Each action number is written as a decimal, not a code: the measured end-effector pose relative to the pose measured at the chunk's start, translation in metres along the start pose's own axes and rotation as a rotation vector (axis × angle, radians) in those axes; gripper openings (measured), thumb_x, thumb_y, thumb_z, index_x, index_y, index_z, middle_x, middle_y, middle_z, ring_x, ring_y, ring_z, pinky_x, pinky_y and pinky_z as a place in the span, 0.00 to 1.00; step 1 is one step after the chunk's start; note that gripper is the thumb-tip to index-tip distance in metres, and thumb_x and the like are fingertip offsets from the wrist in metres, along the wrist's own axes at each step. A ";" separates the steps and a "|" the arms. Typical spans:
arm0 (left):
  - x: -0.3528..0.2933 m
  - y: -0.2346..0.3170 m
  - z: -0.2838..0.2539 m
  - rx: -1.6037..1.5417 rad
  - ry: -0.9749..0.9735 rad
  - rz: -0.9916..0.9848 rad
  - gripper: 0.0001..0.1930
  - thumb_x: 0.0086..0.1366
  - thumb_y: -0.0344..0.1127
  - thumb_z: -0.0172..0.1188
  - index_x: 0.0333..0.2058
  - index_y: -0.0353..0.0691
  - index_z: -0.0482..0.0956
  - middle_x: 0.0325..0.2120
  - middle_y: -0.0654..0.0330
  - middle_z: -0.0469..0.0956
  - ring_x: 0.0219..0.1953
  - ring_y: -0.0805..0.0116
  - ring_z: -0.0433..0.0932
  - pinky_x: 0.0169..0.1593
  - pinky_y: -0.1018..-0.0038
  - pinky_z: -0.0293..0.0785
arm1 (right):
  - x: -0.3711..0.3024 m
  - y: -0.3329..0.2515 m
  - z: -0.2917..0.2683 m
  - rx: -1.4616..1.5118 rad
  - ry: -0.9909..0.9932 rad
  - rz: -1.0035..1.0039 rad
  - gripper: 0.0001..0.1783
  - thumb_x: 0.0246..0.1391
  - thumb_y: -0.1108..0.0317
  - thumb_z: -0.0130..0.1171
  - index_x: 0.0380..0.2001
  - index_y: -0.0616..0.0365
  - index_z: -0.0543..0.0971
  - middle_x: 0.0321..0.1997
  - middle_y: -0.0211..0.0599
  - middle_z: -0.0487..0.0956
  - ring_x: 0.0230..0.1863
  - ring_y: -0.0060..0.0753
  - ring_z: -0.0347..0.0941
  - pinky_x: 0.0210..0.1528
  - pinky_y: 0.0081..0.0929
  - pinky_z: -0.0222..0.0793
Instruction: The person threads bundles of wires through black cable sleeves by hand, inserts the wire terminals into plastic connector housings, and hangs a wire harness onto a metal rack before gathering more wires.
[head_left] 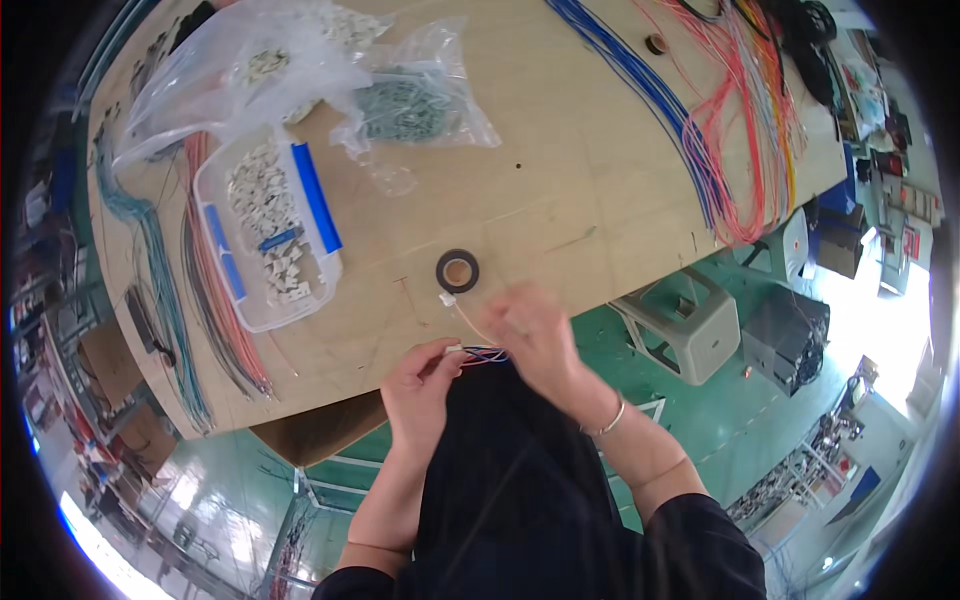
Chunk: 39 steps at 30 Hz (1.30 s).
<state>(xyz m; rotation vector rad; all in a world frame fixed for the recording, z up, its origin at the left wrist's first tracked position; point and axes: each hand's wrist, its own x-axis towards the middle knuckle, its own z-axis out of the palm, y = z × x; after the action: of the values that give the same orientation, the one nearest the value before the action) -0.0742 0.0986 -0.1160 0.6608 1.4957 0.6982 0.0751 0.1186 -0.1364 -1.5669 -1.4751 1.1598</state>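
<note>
Left hand (pixel 420 385) pinching white connector (pixel 455 349) with coloured wires (pixel 485 354) at near table edge (pixel 330 380). Right hand (pixel 535 335) blurred, grip unclear. Black tape roll (pixel 457 270) just beyond; clear connector bin (pixel 262 235) far left.

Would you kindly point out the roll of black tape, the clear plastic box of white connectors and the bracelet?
Roll of black tape (pixel 457 270): head view, on its black ring.
Clear plastic box (pixel 263 318): head view, near rim.
Bracelet (pixel 610 421): head view, band at right wrist.

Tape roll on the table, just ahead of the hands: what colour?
Black, with a tan core, the tape roll shows clearly in the head view.
</note>
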 end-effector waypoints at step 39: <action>-0.024 -0.009 -0.019 -0.996 -0.135 -0.404 0.08 0.53 0.23 0.53 0.34 0.30 0.72 0.31 0.55 0.74 0.33 0.70 0.74 0.39 0.77 0.72 | 0.019 -0.054 -0.007 0.324 -0.026 0.343 0.07 0.42 0.79 0.56 0.29 0.67 0.72 0.24 0.29 0.72 0.27 0.15 0.67 0.28 0.11 0.62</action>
<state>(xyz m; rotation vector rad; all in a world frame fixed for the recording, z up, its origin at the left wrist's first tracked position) -0.0918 0.0737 -0.1064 -0.3401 0.9306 0.9329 0.0600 0.1450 -0.0869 -1.6128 -0.9914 1.5326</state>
